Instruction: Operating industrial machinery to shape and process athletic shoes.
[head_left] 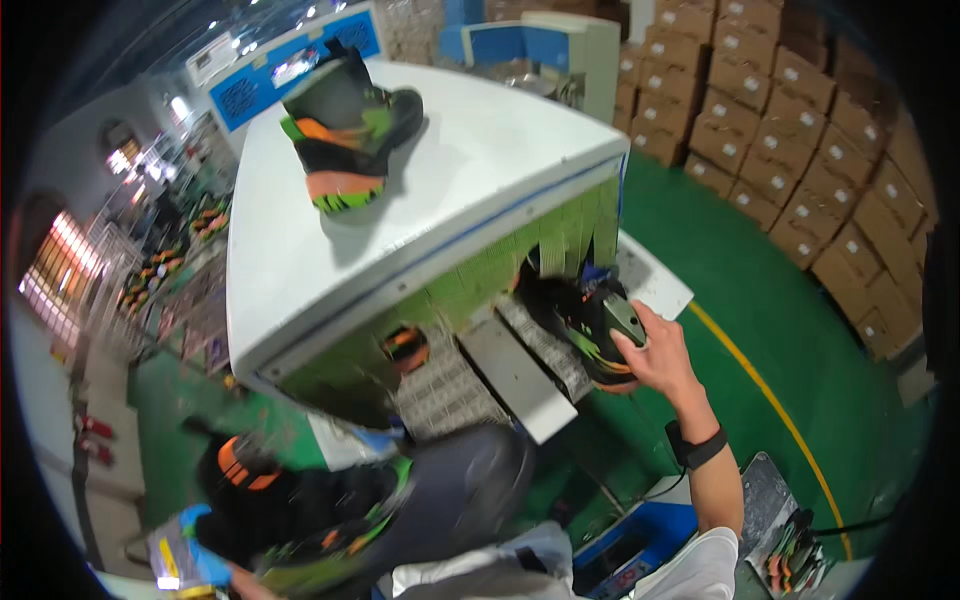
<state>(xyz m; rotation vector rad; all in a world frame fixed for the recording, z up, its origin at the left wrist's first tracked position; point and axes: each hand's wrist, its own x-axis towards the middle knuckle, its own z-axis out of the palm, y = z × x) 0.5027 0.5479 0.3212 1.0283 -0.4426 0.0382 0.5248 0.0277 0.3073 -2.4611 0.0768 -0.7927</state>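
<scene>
My right hand (655,350) grips a black shoe (580,325) with green and orange trim by a grey-green block in its opening. That shoe is at the right side of the machine's strip-curtained mouth, above the mesh conveyor (445,395). At the lower left, close to me and blurred, a second black shoe (320,510) with orange and green marks is held up, its dark toe pointing right. My left hand (245,582) is at that shoe's lower edge; only a bit of skin shows and its fingers are hidden.
A white-topped machine (500,120) fills the middle, with another shoe (350,130) standing on it. One more shoe (405,348) shows inside the mouth. A metal plate (515,375) juts toward me. Stacked cartons (760,130) line the right; more shoes (795,555) lie lower right.
</scene>
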